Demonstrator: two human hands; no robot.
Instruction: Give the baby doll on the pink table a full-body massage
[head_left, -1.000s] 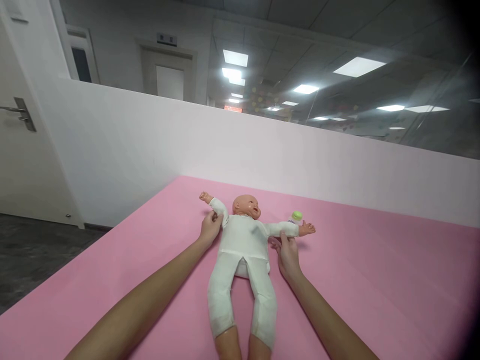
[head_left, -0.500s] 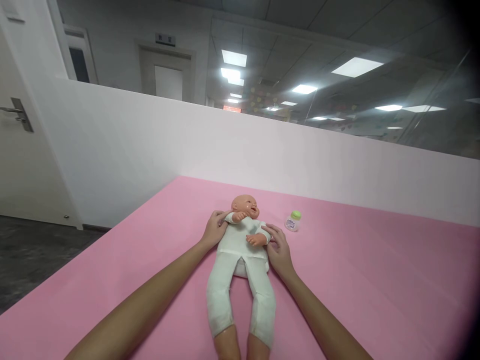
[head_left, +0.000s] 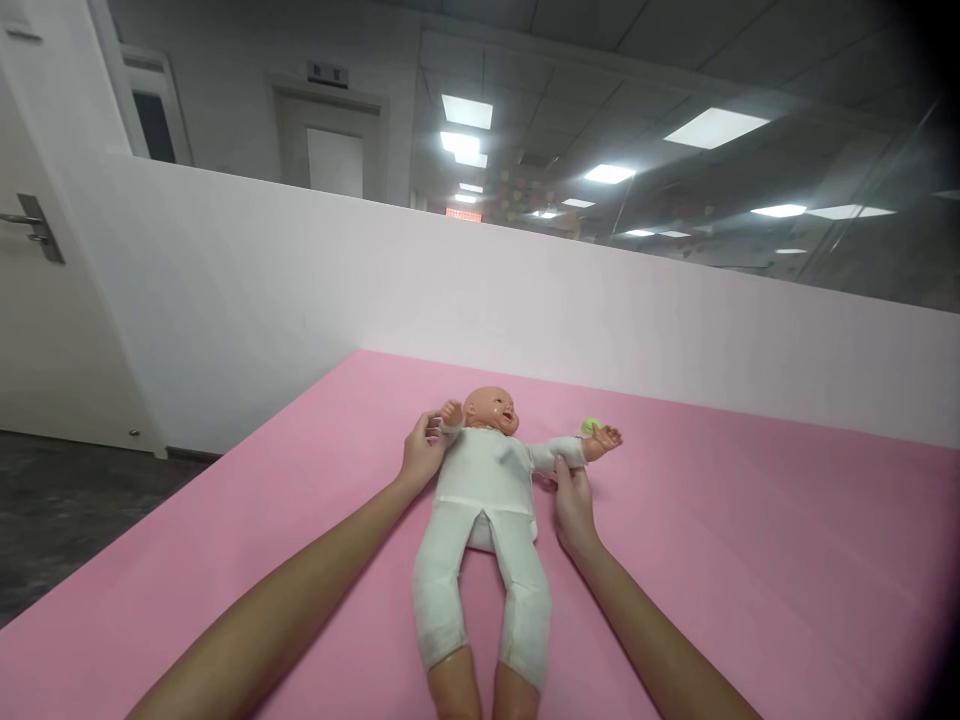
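A baby doll [head_left: 484, 475] with a white cloth body lies on its back on the pink table [head_left: 712, 560], head toward the far wall. My left hand [head_left: 422, 450] is closed around the doll's arm on the left, which is bent up beside the head. On the other side my right hand [head_left: 574, 505] grips the doll's other arm [head_left: 555, 455], stretched out to the right, with my thumb on the sleeve and the other fingers partly hidden beneath. Behind that arm, a small bottle with a green cap [head_left: 591, 426] is mostly covered; only its cap shows plainly.
A low white wall [head_left: 637, 320] runs along the table's far side, with glass above it. To the left stands a door [head_left: 67, 330] with a metal handle, and dark floor [head_left: 67, 500] lies beyond the table's left edge.
Both doll arms have swung outward from the chest, the left one up beside the head and the right one straight out. My right hand has moved right; the bottle is now mostly covered.
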